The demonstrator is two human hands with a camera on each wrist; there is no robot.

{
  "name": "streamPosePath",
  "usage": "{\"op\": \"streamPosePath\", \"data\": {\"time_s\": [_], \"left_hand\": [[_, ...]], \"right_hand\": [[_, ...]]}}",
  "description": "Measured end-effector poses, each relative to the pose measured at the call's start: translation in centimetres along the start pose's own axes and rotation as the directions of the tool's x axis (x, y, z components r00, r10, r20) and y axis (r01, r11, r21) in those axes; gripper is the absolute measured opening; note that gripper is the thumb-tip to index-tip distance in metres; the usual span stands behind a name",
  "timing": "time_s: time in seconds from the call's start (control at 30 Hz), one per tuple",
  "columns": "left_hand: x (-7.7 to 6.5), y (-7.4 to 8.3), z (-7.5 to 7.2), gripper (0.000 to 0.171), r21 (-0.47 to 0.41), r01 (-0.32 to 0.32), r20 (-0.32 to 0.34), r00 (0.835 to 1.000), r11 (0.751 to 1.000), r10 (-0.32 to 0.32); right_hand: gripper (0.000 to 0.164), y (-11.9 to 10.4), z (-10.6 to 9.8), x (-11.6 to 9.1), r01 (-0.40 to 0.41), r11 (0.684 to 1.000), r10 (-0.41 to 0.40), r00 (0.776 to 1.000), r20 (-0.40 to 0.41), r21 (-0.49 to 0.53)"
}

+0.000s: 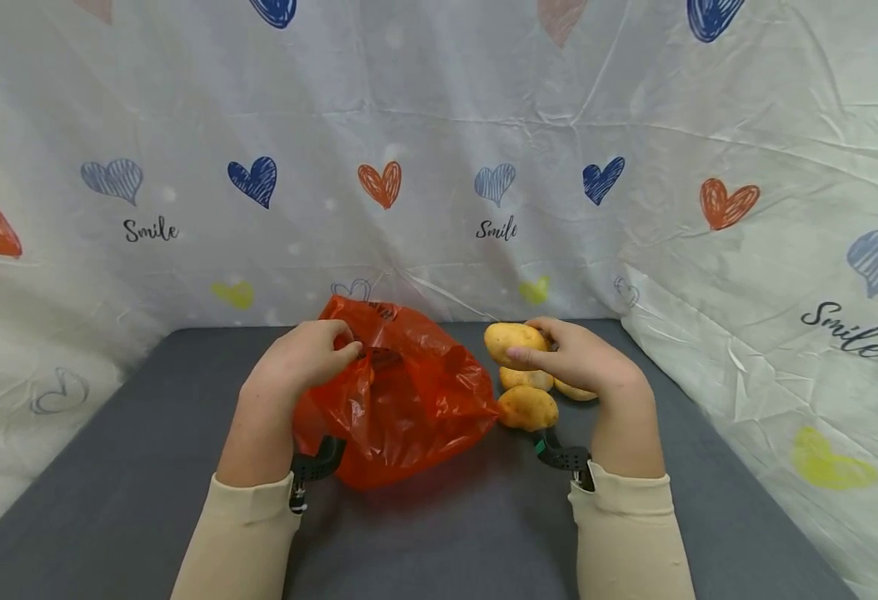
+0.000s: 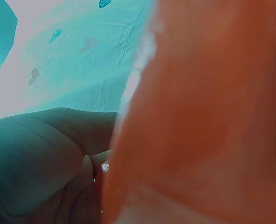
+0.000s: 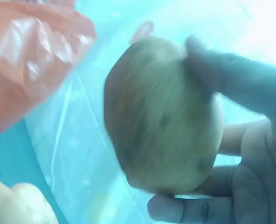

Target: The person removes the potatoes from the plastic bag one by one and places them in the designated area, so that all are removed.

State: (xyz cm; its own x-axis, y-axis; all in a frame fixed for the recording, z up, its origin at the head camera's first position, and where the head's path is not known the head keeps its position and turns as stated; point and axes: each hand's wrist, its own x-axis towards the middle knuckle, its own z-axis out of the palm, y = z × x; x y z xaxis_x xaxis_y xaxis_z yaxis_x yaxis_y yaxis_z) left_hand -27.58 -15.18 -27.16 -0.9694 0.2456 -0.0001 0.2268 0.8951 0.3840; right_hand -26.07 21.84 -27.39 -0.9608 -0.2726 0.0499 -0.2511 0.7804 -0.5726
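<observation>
My left hand (image 1: 307,358) pinches the edge of a red plastic bag (image 1: 424,408), whose mouth gapes toward me. A bit of orange shows inside the opening. In the left wrist view the bag (image 2: 198,112) fills the right side and hides the fingertips. My right hand (image 1: 577,358) grips a yellow potato (image 1: 512,340) between thumb and fingers, raised over other potatoes. The right wrist view shows that potato (image 3: 161,116) close up, the thumb on its upper side and fingers beneath. Below it lie a potato (image 1: 529,407) beside the bag and two more partly covered behind.
A dark grey table (image 1: 439,542) spreads under everything. Behind and along the sides hangs a white cloth (image 1: 439,225) printed with hearts and the word Smile. Black wrist mounts (image 1: 319,462) stick out from both cuffs.
</observation>
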Motion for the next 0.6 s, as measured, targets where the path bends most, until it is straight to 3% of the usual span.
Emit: {"op": "streamPosePath", "data": {"time_s": [0.2,0.33,0.6], "left_hand": [[0.0,0.0,0.0,0.036,-0.002,-0.007,0.004,1.0,1.0,0.007],[0.1,0.0,0.1,0.037,-0.006,-0.01,0.005,1.0,1.0,0.01],[0.3,0.1,0.3,0.036,0.0,-0.023,-0.001,1.0,1.0,0.023]], "right_hand": [[0.067,2.1,-1.1,-0.4,-0.034,0.998,0.033,0.999,0.014,0.052],[0.07,3.3,-1.7,-0.8,-0.101,0.993,0.1,0.995,0.022,0.055],[0.07,6.1,-1.8,-1.6,-0.287,0.958,0.285,0.956,0.071,0.017]]}}
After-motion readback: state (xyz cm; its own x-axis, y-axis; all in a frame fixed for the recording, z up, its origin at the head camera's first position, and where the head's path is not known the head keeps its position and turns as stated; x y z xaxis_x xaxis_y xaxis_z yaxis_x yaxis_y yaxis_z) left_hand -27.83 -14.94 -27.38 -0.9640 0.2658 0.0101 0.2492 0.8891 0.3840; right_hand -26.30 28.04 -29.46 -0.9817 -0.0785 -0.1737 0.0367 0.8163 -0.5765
